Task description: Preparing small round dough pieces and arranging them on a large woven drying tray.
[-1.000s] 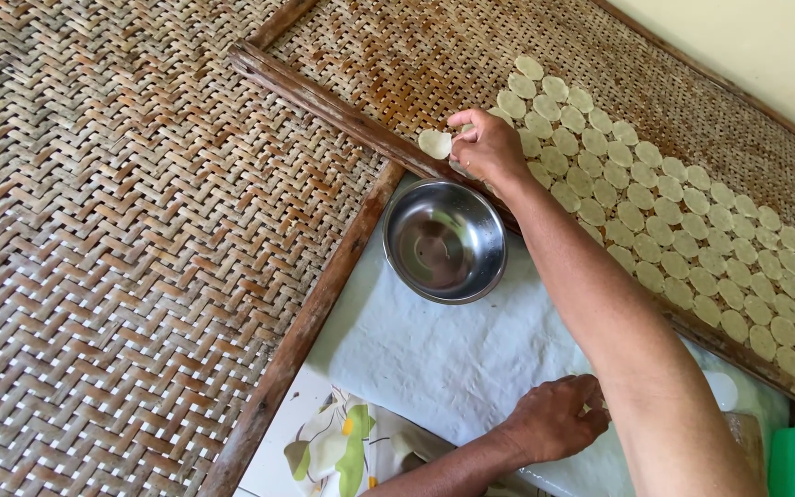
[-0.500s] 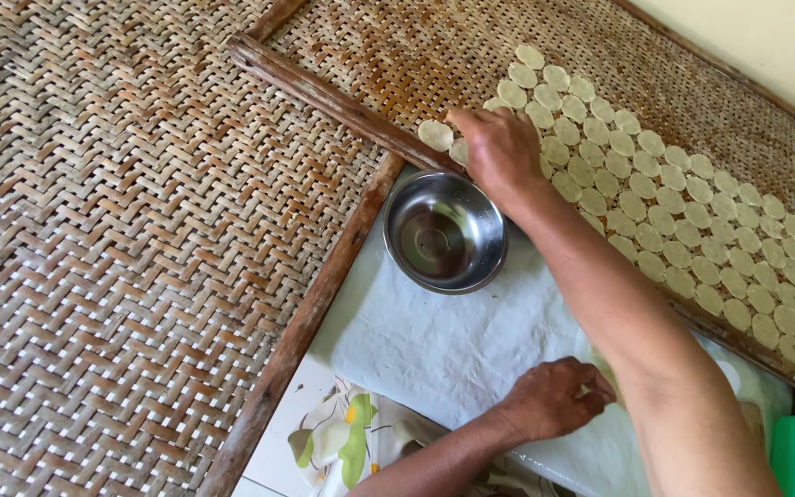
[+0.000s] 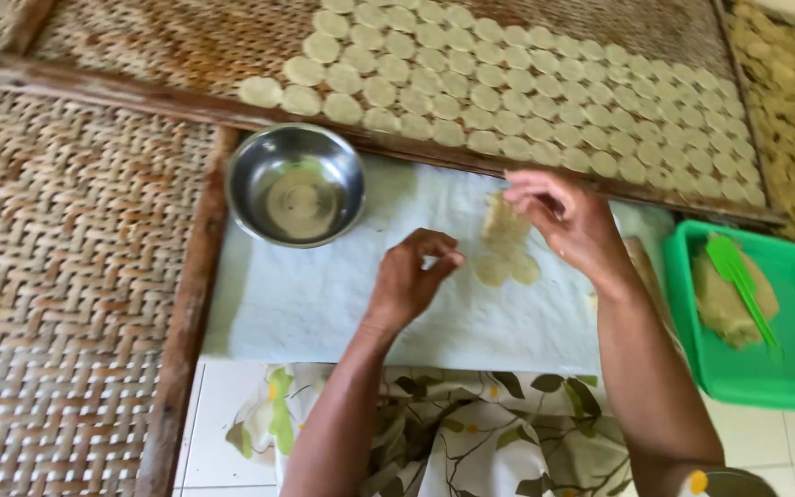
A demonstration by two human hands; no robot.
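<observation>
Dough bits (image 3: pixel 504 248) lie on white cloth (image 3: pixel 305 294), between both hands. Left hand (image 3: pixel 411 276) at 9 o'clock of dough, fingers curled, holding nothing, just beside it. Right hand (image 3: pixel 568 216) at 2 o'clock, fingertips pinching top edge of upper piece. Right hand nearer. Dough patch long axis runs 12 to 6. Steel bowl (image 3: pixel 296 184) at 10 o'clock, apart.

Illumination is soft, even daylight; its source is probably to the upper right, where the frame is palest. Shadows are faint. The steel bowl (image 3: pixel 296 185) shows mild glare on its rim. Overall focus is slightly soft, with motion blur on the right hand (image 3: pixel 568 221).
</observation>
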